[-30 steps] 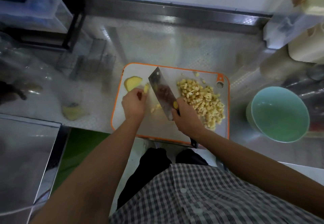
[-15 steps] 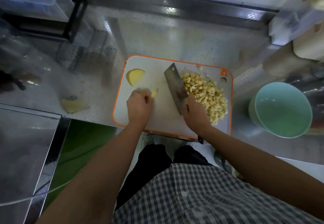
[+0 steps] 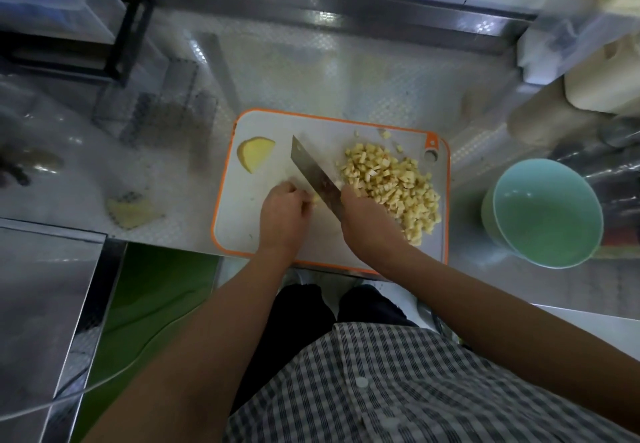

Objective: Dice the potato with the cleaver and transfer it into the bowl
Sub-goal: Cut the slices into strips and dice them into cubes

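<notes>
A white cutting board [image 3: 242, 214] with an orange rim lies on the steel counter. A heap of diced potato [image 3: 391, 184] covers its right half, and a larger potato chunk [image 3: 255, 153] sits at its far left corner. My right hand [image 3: 363, 222] grips the cleaver [image 3: 311, 170] by the handle, the blade edge down on the board just left of the heap. With curled fingers, my left hand [image 3: 282, 215] holds a small potato piece [image 3: 316, 199] against the blade. The empty pale green bowl [image 3: 543, 214] stands right of the board.
A potato scrap [image 3: 133, 212] lies on the counter left of the board. A black rack [image 3: 114, 44] stands at the far left, pale containers [image 3: 602, 78] at the far right. A steel surface [image 3: 41, 304] lies lower left, beside the counter's near edge.
The cleaver swept loose dice right against the heap, then came back left beside my left hand. The small potato piece in my left hand is now against the blade.
</notes>
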{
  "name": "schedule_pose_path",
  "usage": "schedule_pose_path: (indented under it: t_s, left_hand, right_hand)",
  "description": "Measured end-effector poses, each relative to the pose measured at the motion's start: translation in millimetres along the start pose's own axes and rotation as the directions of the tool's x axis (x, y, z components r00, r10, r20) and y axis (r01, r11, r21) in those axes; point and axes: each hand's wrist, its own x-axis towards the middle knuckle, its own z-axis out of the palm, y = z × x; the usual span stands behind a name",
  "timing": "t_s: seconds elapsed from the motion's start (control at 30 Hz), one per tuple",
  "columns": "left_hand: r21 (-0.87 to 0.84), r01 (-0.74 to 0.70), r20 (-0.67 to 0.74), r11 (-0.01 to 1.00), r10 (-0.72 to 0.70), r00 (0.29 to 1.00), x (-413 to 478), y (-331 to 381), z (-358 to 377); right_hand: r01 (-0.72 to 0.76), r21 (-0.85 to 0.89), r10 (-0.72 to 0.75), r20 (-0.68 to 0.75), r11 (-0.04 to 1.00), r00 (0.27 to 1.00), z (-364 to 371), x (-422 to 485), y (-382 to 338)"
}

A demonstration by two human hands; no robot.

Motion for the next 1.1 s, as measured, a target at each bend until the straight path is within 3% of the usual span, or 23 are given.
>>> schedule_pose_path:
  t_s: [0.13, 0.3, 0.57, 0.9, 1.1]
  left_hand:
    - [-0.033, 0.014, -0.006, 0.999, -0.014, 1.0, 0, 3, -1]
    - [-0.024, 0.039, 0.002, 0.999, -0.039, 0.999, -1, 1, -3]
    - [-0.05, 0.011, -0.038, 0.999, -0.013, 0.999, -4, -2, -3]
    - [0.162, 0.023, 0.037, 0.986, -0.029, 0.999, -3, -3, -6]
    - [0.17, 0.064, -0.037, 0.983, -0.059, 0.998, -7, -16, -8]
  right_hand:
    - [-0.057, -0.02, 0.057, -0.01, 0.998, 0.998, 12, 6, -1]
    - [0.004, 0.069, 0.002, -0.087, 0.998, 0.996, 7, 5, 0]
    - [0.0, 0.004, 0.0, -0.024, 1.0, 1.0, 15, 4, 1]
    - [0.052, 0.038, -0.049, -0.063, 0.998, 0.997, -1, 1, -6]
    - [0.056, 0.033, -0.056, 0.0, 0.998, 0.998, 9, 1, -24]
